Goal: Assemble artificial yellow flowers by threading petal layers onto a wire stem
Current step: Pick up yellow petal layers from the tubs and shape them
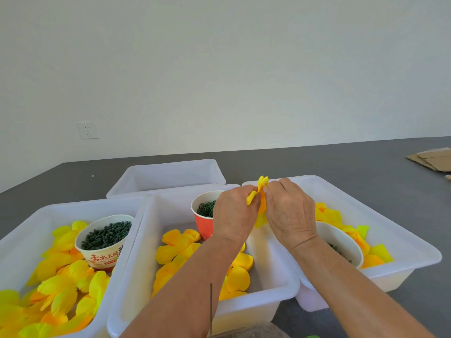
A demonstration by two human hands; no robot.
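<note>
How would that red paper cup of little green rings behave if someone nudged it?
The red cup looks tall and narrow, so it could tip. It is probably light, holding only small green rings. The white tub would likely catch spills.

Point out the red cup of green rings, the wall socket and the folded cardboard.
red cup (203, 228), head view, front wall.
wall socket (88, 130), head view, faceplate centre.
folded cardboard (433, 159), head view, top sheet.
</note>
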